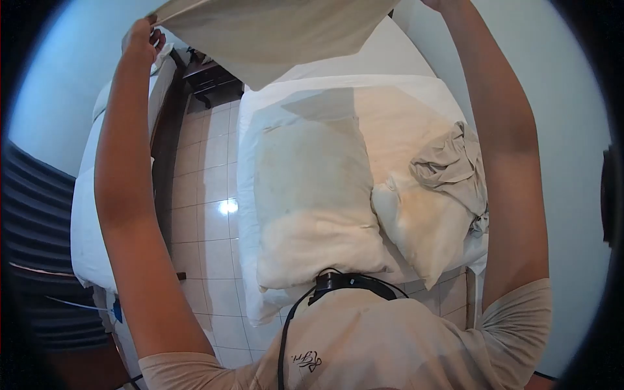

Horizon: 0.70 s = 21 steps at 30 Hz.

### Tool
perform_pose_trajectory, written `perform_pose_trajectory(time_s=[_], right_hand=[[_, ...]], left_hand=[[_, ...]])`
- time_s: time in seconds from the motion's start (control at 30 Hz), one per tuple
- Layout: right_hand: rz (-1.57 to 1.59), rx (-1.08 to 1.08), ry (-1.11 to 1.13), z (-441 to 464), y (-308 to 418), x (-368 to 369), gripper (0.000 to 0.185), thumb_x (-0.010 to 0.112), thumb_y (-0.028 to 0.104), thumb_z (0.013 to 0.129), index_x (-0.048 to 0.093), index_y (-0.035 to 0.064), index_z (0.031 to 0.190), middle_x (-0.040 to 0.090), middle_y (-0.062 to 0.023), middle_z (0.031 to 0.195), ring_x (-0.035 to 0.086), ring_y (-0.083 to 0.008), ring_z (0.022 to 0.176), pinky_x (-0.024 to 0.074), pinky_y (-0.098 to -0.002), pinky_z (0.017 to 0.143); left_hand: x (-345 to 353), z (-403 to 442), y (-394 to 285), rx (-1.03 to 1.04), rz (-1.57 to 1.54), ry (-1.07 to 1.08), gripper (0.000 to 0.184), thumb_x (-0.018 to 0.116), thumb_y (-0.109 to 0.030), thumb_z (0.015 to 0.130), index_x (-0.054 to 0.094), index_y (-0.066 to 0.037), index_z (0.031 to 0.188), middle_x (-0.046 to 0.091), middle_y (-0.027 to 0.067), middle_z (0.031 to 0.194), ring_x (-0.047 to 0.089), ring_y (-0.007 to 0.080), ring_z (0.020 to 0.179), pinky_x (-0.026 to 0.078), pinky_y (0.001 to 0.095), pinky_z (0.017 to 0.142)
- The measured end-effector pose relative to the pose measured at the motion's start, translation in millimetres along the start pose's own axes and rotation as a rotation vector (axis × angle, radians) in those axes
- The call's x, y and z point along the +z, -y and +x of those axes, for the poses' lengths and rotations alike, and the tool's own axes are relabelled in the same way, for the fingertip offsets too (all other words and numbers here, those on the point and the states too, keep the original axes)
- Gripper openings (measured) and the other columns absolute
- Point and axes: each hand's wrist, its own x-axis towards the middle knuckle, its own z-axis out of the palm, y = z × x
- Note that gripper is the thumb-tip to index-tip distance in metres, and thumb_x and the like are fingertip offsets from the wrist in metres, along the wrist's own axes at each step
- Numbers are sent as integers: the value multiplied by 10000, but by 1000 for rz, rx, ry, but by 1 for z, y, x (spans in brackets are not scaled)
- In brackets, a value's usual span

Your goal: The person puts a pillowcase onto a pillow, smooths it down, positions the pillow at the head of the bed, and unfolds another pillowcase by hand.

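Note:
A beige pillowcase is spread in the air above the bed, its lower corner hanging down. My left hand is closed on its left edge, fingers curled round the fabric. At the top edge of the view, only the base of my right hand shows; its fingers are cut off, near the right end of the cloth. Below lies a bare white pillow, flat on the bed and partly shaded by the cloth. Against its right side rests a second pillow.
A crumpled grey-beige cloth lies by the second pillow. The bed has a white sheet. Across the tiled floor stands another bed on the left, with a dark nightstand behind. A wall borders the right side.

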Motion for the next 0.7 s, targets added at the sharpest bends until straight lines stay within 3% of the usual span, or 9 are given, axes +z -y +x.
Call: perform_pose_trajectory(time_s=[0.13, 0.2, 0.27, 0.33, 0.4, 0.47, 0.53, 0.63, 0.7], right_hand=[[-478, -63, 66, -24, 10, 4, 123, 532, 108, 901, 641, 88, 848, 526, -21, 652, 489, -115, 539, 497, -258, 531], [-447, -119, 11, -56, 12, 20, 138, 527, 78, 876, 617, 84, 770, 452, 0, 565, 407, -89, 469, 448, -244, 475], [-582, -61, 155, -44, 1, 11, 170, 529, 64, 871, 581, 86, 711, 460, -5, 573, 395, -98, 448, 424, -259, 447], [-1110, 186, 162, -60, -24, 19, 195, 507, 71, 895, 555, 55, 706, 522, -34, 615, 436, -122, 465, 426, -281, 442], [-1014, 80, 170, -56, -39, 20, 168, 477, 76, 922, 571, 19, 795, 551, -71, 677, 495, -149, 551, 474, -311, 521], [-833, 61, 247, -28, -76, -4, 68, 622, 103, 844, 576, 86, 891, 523, 8, 748, 515, -84, 621, 522, -271, 665], [-879, 307, 296, -16, -112, -13, 88, 578, 77, 855, 577, 71, 943, 540, -7, 758, 540, -82, 629, 565, -289, 709], [-818, 395, 237, 11, -161, -12, 131, 526, 55, 873, 569, 25, 993, 603, -61, 870, 619, -151, 722, 579, -334, 757], [-519, 231, 157, 35, -180, 3, 194, 490, 57, 900, 562, -30, 1058, 630, -130, 985, 657, -250, 845, 577, -390, 809]], left_hand=[[-23, 2, 7, -4, 68, -22, 184, 704, -178, 799, 581, -90, 903, 495, 30, 776, 478, 133, 651, 455, 296, 549], [-32, -1, 11, 31, 152, -17, 193, 703, -219, 806, 581, -100, 897, 485, 29, 765, 474, 133, 647, 448, 294, 549], [-45, 9, 28, 212, 521, 196, 225, 663, -311, 831, 578, -103, 840, 493, 24, 714, 484, 136, 601, 442, 297, 554], [-45, 11, 57, 82, 1250, 355, 292, 607, -367, 859, 565, -92, 772, 509, 26, 652, 506, 145, 534, 435, 314, 500], [-55, 21, 91, 76, 1178, 299, 332, 600, -383, 864, 565, -85, 724, 538, 39, 616, 528, 158, 482, 417, 332, 432], [-58, 49, 120, 24, 970, 236, 327, 599, -379, 868, 576, -82, 735, 559, 57, 641, 549, 157, 494, 405, 354, 395], [-43, 43, 144, -188, 1197, 266, 330, 594, -367, 872, 570, -75, 720, 542, 49, 597, 535, 154, 464, 422, 358, 406], [-20, 37, 180, -325, 1306, 207, 330, 566, -351, 890, 556, -87, 693, 499, 38, 520, 503, 162, 409, 434, 353, 404], [-10, 75, 201, -463, 748, 206, 268, 521, -254, 899, 547, -88, 690, 506, 46, 520, 513, 172, 413, 458, 366, 415]])
